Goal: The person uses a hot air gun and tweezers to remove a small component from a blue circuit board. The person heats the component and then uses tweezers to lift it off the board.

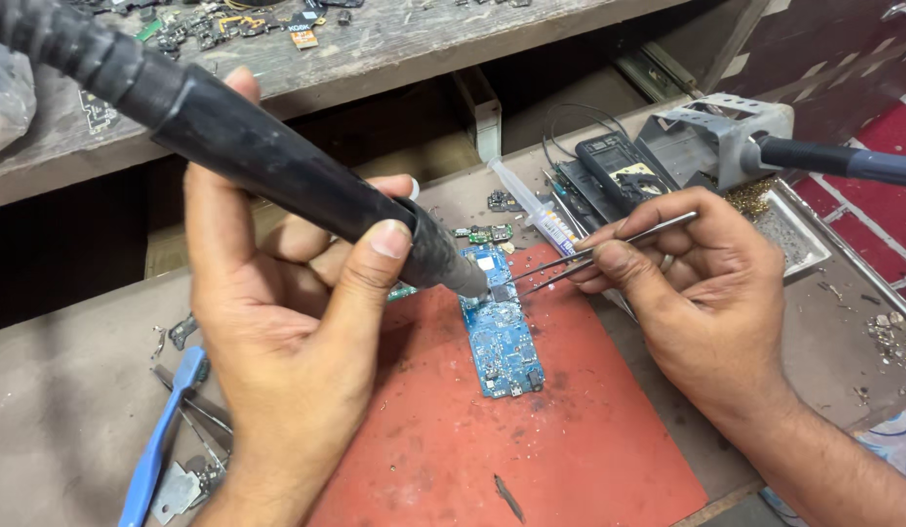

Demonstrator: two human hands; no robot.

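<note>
On the grey workbench [72, 410], a red rectangular work mat [570, 429] lies flat, and a blue oblong printed circuit board [500, 337] rests on the mat's upper middle, lengthwise away from the viewer. Left hand [277, 322] is wrapped around a thick black hot-air tool handle [267, 161], thumb pressed along its side, fingers curled beneath; the tool's dark nozzle tip points down at the upper end of the board, whether touching it cannot be told. Right hand [692, 283] pinches a pair of slim metal tweezers [589, 256] between thumb and fingers; the tweezer points meet the board's upper edge just beside the nozzle. A ring shows on one finger of this hand.

Behind the board lie a clear plastic syringe [531, 207], small green board fragments [490, 234] and a dark phone frame [619, 176]. A grey metal iron stand [721, 137] sits at the right rear, holding a blue-handled tool. A blue plastic pry tool [165, 439] and loose metal parts lie at the left front.
</note>
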